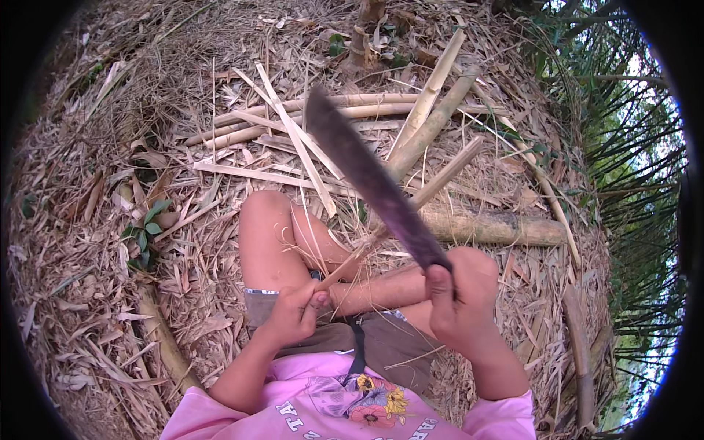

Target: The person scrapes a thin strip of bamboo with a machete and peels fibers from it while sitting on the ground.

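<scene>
A bamboo stick (444, 176) in the left hand (297, 312), a long knife (359, 161) in the right hand (469, 304).
Both hands are closed, gripping firmly; to shave well, I think the blade should stay shallow and travel away from left fingers and bare legs (265, 238). The stick lies over the lap, its long axis slanting from left hand to far right; the blade crosses it, tip toward far left, contact unclear.

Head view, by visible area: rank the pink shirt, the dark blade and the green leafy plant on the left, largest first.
1. Pink shirt
2. Dark blade
3. Green leafy plant
Nearness to the camera may enlarge the first two.
</scene>
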`<state>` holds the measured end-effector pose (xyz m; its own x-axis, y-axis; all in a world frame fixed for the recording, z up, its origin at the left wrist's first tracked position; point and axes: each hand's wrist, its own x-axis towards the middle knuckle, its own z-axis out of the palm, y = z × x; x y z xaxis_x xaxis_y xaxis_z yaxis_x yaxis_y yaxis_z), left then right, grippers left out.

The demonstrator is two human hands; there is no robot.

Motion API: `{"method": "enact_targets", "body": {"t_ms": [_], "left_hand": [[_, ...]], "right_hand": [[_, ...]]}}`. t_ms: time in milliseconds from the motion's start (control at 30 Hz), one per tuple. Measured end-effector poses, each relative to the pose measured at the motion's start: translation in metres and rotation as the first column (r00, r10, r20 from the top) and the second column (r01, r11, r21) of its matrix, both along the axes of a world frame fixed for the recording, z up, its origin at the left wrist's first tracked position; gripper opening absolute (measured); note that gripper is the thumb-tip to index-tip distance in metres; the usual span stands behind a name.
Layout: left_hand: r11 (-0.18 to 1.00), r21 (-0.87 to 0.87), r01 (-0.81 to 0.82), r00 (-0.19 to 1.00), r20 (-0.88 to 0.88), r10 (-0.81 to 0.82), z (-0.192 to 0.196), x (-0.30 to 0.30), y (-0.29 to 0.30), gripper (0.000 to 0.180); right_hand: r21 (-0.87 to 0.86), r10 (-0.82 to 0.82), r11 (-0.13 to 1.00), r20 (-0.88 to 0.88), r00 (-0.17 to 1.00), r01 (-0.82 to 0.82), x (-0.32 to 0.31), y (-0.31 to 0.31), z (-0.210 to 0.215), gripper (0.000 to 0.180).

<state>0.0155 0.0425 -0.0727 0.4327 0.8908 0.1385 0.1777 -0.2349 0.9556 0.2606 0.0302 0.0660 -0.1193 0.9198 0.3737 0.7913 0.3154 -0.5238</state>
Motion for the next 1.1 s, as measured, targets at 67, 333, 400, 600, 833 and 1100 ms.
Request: {"method": "enact_targets", "body": {"t_ms": [67,333,400,600,833,1100], "left_hand": [[0.999,0.004,0.036,0.999,-0.006,-0.036,0.001,-0.001,0.000,0.010],[0.997,-0.040,0.072,0.997,-0.007,-0.072,0.003,0.000,0.004,0.010],[0.993,-0.027,0.113,0.993,-0.017,-0.114,0.006,0.000,0.003,0.009],[0.998,0.024,0.063,0.997,-0.053,-0.062,-0.013,0.003,0.001,0.010],[0.995,-0.003,0.103,0.992,-0.069,-0.103,-0.017,0.001,0.001,0.017],[0.991,0.003,0.132,0.989,-0.063,-0.131,-0.019,0.001,0.002,0.020]], "right_hand": [[0.065,0.011,0.998,0.028,1.000,-0.013,0.000,0.000,-0.002,0.017],[-0.090,-0.056,0.995,-0.100,0.993,0.047,0.004,-0.003,0.001,0.020],[0.001,-0.040,0.999,-0.026,0.999,0.040,0.006,-0.001,-0.009,0.021],[-0.219,-0.056,0.976,-0.179,0.982,0.016,0.009,-0.002,-0.002,0.015],[-0.181,-0.038,0.983,-0.007,0.999,0.036,0.015,-0.005,-0.022,0.019],[-0.397,0.073,0.915,-0.007,0.997,-0.070,0.009,-0.016,-0.048,0.015]]}}
